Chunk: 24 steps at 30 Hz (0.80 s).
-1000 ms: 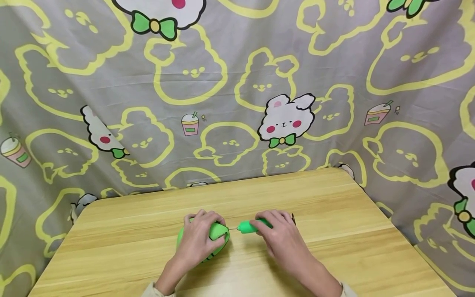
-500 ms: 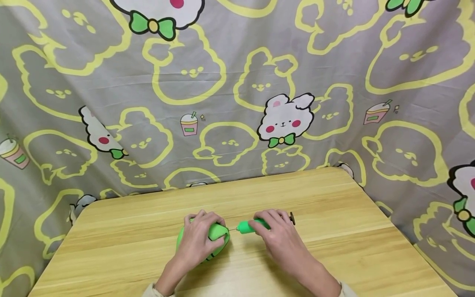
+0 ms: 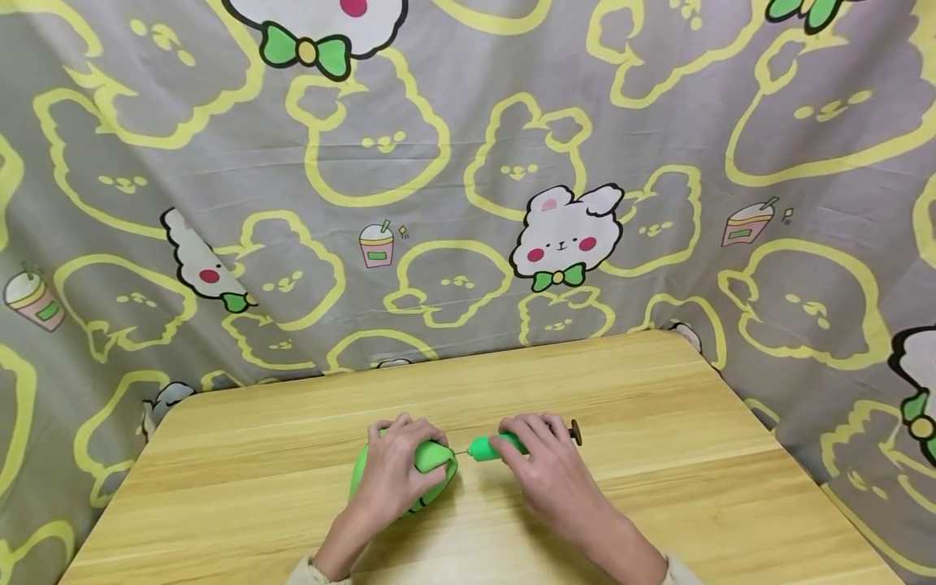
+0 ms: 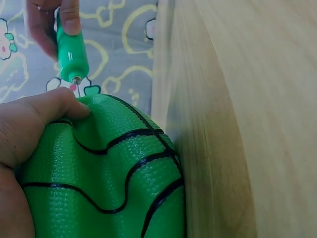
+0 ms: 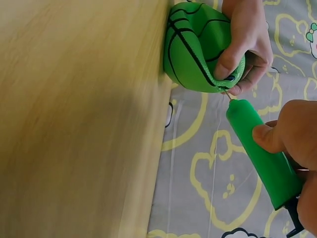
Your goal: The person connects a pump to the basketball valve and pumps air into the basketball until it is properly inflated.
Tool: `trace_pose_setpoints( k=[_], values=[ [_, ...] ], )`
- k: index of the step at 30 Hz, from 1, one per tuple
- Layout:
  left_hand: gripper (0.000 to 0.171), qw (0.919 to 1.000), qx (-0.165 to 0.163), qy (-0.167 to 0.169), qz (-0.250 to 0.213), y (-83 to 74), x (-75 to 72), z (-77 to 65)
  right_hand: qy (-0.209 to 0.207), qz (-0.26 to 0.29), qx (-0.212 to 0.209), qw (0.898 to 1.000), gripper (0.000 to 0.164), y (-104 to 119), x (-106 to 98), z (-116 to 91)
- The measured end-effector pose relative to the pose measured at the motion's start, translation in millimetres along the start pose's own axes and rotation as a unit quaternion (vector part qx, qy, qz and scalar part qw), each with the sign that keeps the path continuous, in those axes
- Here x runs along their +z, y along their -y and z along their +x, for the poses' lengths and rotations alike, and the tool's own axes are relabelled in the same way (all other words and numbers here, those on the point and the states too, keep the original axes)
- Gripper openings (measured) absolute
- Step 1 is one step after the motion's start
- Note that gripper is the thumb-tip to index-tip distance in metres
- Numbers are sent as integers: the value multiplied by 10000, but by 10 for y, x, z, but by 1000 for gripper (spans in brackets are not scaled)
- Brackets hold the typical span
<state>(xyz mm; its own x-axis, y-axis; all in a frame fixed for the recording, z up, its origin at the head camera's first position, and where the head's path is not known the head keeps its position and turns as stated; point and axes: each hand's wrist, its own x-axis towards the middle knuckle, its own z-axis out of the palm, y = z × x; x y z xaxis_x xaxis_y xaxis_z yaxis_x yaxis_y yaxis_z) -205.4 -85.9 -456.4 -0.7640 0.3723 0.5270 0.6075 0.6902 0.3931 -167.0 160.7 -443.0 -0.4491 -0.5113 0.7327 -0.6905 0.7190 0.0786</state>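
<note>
Ball (image 4: 111, 168): green, pebbled skin with black lines, slack and dented; left of the pump (image 5: 260, 151), on or just above the table (image 3: 673, 455). Left hand (image 3: 400, 463): fingers grasping the ball. Pump: smooth green cylinder, dark handle (image 3: 576, 433), thin needle (image 5: 228, 94) meeting the ball. Right hand (image 3: 550, 463): fingers wrapped round the pump. Table: pale wood grain. Cloth (image 3: 439, 175) behind: grey, yellow outlines.
</note>
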Motion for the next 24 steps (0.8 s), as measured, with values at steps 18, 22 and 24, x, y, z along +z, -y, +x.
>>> trace_pose_setpoints(
  k=[18,22,24],
  values=[
    [33,9992,182,-9,343,7,36,-28,-103,-257,-87,9996,34,70,73,18],
    [33,9995,189,-91,232,9,51,-30,-68,-199,-11,9998,30,54,75,2],
    [33,9995,213,-144,180,14,60,-29,-72,-182,15,9998,30,51,76,0]
  ],
)
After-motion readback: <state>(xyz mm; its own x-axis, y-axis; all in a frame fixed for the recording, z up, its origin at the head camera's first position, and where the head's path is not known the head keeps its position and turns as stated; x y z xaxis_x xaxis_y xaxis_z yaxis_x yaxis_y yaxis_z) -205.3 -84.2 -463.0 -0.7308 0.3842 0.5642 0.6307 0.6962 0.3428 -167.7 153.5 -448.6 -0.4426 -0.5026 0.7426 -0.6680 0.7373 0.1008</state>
